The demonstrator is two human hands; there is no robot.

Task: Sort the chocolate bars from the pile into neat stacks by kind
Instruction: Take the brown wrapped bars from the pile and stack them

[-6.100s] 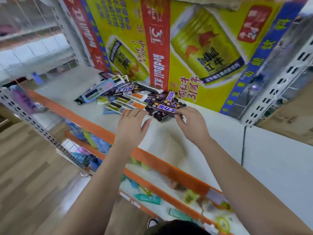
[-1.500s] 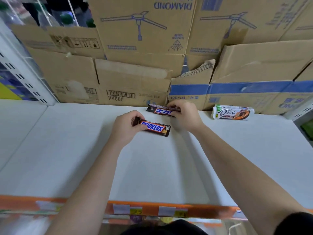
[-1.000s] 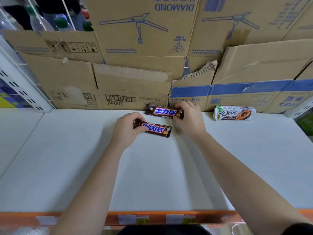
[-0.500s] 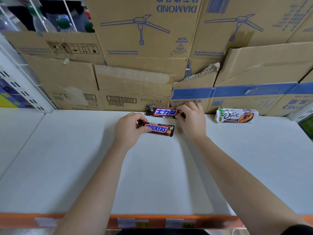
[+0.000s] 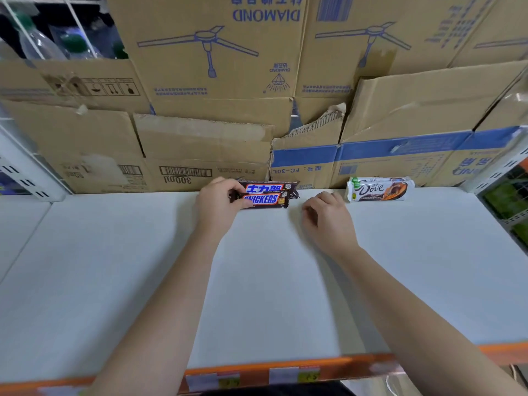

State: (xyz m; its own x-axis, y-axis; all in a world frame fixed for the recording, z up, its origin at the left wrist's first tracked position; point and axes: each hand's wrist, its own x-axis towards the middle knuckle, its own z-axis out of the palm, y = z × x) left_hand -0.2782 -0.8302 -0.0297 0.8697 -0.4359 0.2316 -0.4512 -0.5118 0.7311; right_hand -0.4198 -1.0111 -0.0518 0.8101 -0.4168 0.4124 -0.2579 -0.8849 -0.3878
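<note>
Two brown Snickers bars lie side by side at the back of the white shelf (image 5: pixel 257 281), against the cardboard. The rear Snickers bar (image 5: pixel 270 186) shows Chinese lettering; the front Snickers bar (image 5: pixel 267 199) shows the English name. My left hand (image 5: pixel 218 205) pinches the left end of the front bar between thumb and fingers. My right hand (image 5: pixel 328 221) hovers to the right of the bars, fingers loosely curled, holding nothing. A white Dove bar (image 5: pixel 380 189) lies alone further right.
Flattened cardboard boxes (image 5: pixel 205 144) form a wall along the back of the shelf. White perforated uprights (image 5: pixel 25 178) flank the bay on both sides. An orange front rail (image 5: pixel 285 372) with price tags runs along the near edge. Water bottles (image 5: pixel 43 44) stand behind at upper left.
My right hand let go of the rear Snickers bar and drew back to the right. My left hand slid the front bar up against the rear one.
</note>
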